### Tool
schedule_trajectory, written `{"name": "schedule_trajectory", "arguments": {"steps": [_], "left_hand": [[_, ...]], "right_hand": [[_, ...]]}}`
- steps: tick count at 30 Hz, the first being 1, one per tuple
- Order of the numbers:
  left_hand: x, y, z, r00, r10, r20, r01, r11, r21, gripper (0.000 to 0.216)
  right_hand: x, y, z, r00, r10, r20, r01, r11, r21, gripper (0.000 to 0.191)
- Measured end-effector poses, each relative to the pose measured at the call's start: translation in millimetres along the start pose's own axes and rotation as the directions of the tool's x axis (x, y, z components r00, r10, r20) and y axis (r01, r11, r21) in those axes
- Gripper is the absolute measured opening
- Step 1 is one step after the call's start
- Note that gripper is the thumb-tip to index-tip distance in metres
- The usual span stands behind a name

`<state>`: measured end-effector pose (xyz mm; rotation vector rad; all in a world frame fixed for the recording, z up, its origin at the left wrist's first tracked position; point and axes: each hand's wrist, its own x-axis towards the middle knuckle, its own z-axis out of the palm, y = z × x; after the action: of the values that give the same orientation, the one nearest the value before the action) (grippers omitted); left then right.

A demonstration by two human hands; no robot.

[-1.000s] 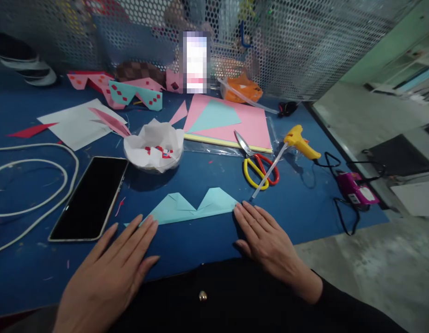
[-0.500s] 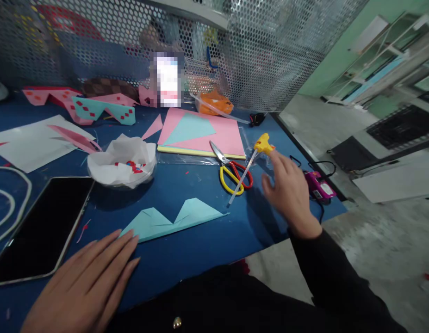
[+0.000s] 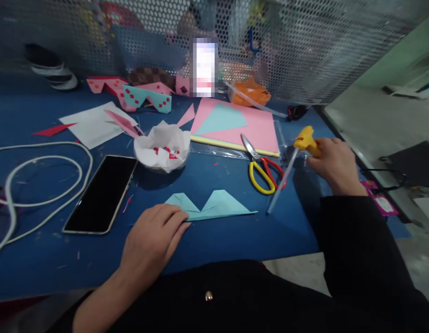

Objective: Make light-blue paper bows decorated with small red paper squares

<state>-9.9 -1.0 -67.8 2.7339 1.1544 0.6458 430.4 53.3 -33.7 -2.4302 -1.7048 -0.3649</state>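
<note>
A folded light-blue paper cutout with two peaks lies near the front of the blue table. The fingers of my left hand are closed over its left end, hiding that part. At the right, my right hand is wrapped around the handle of a yellow glue gun. A long translucent glue stick slants from the gun toward the table's front. Left of that stick lie scissors with one yellow and one red handle, their blade tips on the pink paper stack.
Beyond the scissors is a pink paper stack. A paper-lined bowl holds red scraps. Left of it are a dark phone and a white cable. Paper glasses, a lit phone and an orange bag stand along the mesh.
My right hand has closed around the glue gun's handle. My left hand has gone from lying flat to curled over the cutout's left end. The view has shifted left.
</note>
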Motion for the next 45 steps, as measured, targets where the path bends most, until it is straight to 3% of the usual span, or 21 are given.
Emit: {"name": "schedule_trajectory", "arguments": {"steps": [5,8,9,10,11,12,13,15,17,18,23,27,32,36,39,42,45], "left_hand": [[1,2,2,1.000,-0.023,0.002,0.023,0.999,-0.039,0.016],[3,2,3,0.998,-0.052,0.020,0.053,0.995,-0.084,0.017],[4,2,3,0.998,-0.061,0.033,0.064,0.993,-0.099,0.017],[5,2,3,0.997,-0.067,0.047,0.072,0.991,-0.111,0.017],[5,2,3,0.996,-0.068,0.057,0.075,0.990,-0.121,0.018],[5,1,4,0.996,-0.063,0.060,0.071,0.989,-0.128,0.018],[4,0,4,0.997,-0.051,0.055,0.058,0.989,-0.133,0.019],[3,-2,5,0.999,-0.011,0.031,0.015,0.991,-0.135,0.019],[2,-3,5,1.000,0.026,0.004,-0.026,0.992,-0.122,0.018],[2,-3,5,0.999,0.035,-0.009,-0.036,0.993,-0.109,0.018],[3,0,3,0.999,0.019,-0.037,-0.020,0.999,-0.031,0.024],[-3,1,6,1.000,0.024,0.001,-0.024,0.996,-0.087,0.031],[-11,5,13,0.982,-0.188,-0.008,0.181,0.959,-0.219,0.042],[-11,9,13,0.966,-0.258,-0.004,0.249,0.935,-0.254,0.048],[-9,9,10,0.976,-0.217,-0.012,0.210,0.958,-0.197,0.050],[-7,6,5,0.999,-0.037,-0.007,0.036,0.994,-0.103,0.048],[-4,5,0,0.994,0.107,0.014,-0.107,0.994,-0.026,0.044]], "right_hand": [[-6,-8,-16,0.968,0.174,-0.179,-0.123,0.957,0.264,0.045],[-31,-34,-34,0.961,0.196,-0.196,-0.081,0.875,0.477,0.037],[-44,-44,-41,0.975,0.161,-0.153,-0.045,0.819,0.573,0.030],[-57,-56,-47,0.988,0.141,-0.070,-0.035,0.633,0.774,0.023],[-71,-67,-52,0.997,0.061,0.053,-0.076,0.479,0.874,0.018],[-84,-77,-56,0.984,-0.080,0.159,-0.112,0.418,0.901,0.016],[-95,-87,-59,0.952,-0.225,0.208,-0.101,0.412,0.905,0.018],[-111,-103,-60,0.798,-0.526,0.294,-0.017,0.468,0.884,0.014],[-120,-116,-57,0.654,-0.684,0.324,0.056,0.471,0.880,0.010],[-123,-122,-55,0.623,-0.710,0.329,0.074,0.472,0.879,0.009],[-134,-128,-47,0.665,-0.670,0.331,0.167,0.565,0.808,0.012],[-145,-121,-49,0.711,-0.634,0.304,0.228,0.617,0.753,0.014],[-148,-123,-52,0.716,-0.608,0.344,0.157,0.621,0.768,0.012],[-151,-124,-50,0.729,-0.627,0.273,0.218,0.592,0.776,0.017],[-156,-122,-49,0.732,-0.634,0.248,0.260,0.597,0.759,0.017],[-160,-124,-52,0.746,-0.624,0.234,0.256,0.593,0.764,0.014],[-162,-129,-55,0.750,-0.607,0.264,0.223,0.608,0.762,0.013]]}}
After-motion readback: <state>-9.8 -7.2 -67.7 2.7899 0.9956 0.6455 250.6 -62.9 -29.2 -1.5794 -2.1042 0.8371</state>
